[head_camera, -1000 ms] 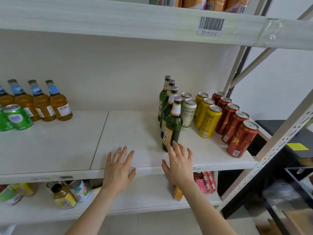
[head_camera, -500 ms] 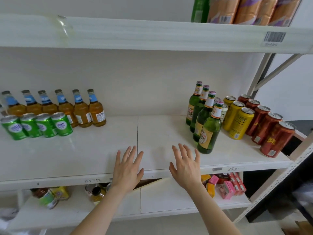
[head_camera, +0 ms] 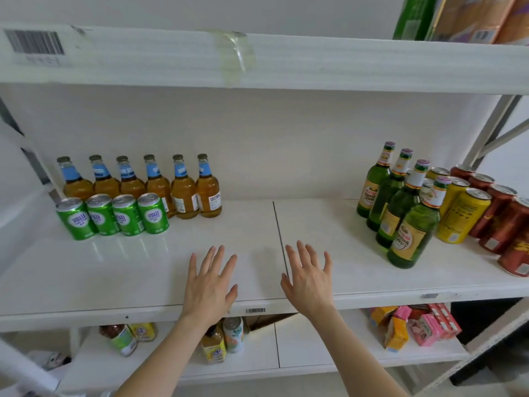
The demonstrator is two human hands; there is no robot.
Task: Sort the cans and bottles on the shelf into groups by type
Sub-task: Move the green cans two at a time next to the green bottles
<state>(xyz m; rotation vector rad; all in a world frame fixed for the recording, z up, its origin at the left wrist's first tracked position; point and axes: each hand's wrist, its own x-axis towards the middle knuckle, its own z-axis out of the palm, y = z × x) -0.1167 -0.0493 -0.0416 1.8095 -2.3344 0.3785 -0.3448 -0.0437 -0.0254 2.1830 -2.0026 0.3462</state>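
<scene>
On the left of your shelf (head_camera: 252,227), six upright amber bottles (head_camera: 183,193) stand behind four green cans (head_camera: 127,214). On the right, four green bottles (head_camera: 398,202) line up beside yellow cans (head_camera: 462,216), then red cans (head_camera: 498,213).

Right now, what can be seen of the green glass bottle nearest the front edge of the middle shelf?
The front green bottle is green glass with a gold oval body label, a white and orange neck band and a purple cap. It stands on the right half of the middle shelf, first in a row of four alike, with a yellow can to its right. The open right hand is apart from it.
</scene>
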